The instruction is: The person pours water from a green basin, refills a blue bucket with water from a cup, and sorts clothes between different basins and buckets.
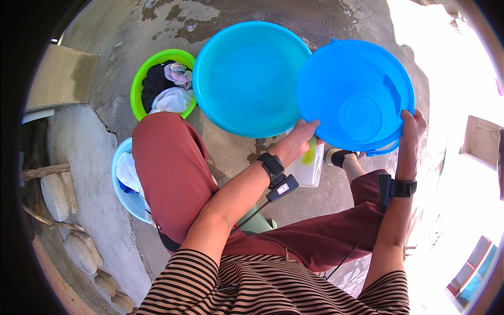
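Note:
Both my hands grip the rim of a blue plastic bucket [334, 90], which is tilted so that I look down into it; no laundry shows inside. My left hand [300, 138] holds the near left rim, its fingers partly hidden beneath. On the right edge, close to the handle [384, 150], my right hand [413, 123] has its thumb over the rim. A wide turquoise basin [252, 78] stands left of the bucket, which overlaps its right edge in view. Below my left hand is a translucent plastic container [309, 175] with a yellow-green patch [310, 151].
A lime-green basin [136, 92] with dark and light clothes [171, 100] touches the turquoise basin. Beside my left knee, a light-blue basin [136, 206] holds white and blue cloth. Stones [59, 195] line the left edge. The concrete floor [232, 157] has wet patches; I sit over a green stool [256, 220].

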### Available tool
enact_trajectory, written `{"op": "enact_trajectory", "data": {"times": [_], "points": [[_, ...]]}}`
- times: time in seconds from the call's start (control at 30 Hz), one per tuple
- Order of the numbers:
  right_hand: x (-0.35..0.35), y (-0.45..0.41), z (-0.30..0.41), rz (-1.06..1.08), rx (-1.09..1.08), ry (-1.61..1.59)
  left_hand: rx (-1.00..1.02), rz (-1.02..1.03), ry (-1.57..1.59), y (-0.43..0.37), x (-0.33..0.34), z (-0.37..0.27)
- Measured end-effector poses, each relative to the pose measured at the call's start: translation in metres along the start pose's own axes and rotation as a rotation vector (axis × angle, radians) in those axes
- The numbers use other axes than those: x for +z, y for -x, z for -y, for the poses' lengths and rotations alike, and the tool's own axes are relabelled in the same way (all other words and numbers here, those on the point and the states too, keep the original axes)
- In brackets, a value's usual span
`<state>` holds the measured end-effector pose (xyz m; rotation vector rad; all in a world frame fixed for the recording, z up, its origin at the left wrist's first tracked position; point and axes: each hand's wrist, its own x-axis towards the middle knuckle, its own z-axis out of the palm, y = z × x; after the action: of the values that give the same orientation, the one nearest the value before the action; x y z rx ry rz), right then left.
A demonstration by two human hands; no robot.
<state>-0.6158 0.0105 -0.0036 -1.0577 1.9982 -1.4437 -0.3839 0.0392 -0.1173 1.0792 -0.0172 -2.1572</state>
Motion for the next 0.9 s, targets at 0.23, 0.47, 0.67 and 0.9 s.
{"op": "enact_trajectory", "data": {"times": [0.23,0.47,0.67,0.9], "points": [[-0.022,-0.024,-0.061,-0.130,0.146,-0.236,-0.028,-0.005,-0.247,0.011,0.018,0.003],[-0.058,-0.057,-0.142,-0.475,0.302,-0.480,0.218,0.068,-0.577,0.011,-0.010,0.045],[-0.080,-0.068,-0.191,-0.572,0.450,-0.744,0.694,-0.044,-1.280,0.008,-0.018,0.058],[-0.115,-0.056,-0.258,-0.526,0.493,-0.700,0.829,0.005,-1.544,0.022,-0.005,0.053]]}}
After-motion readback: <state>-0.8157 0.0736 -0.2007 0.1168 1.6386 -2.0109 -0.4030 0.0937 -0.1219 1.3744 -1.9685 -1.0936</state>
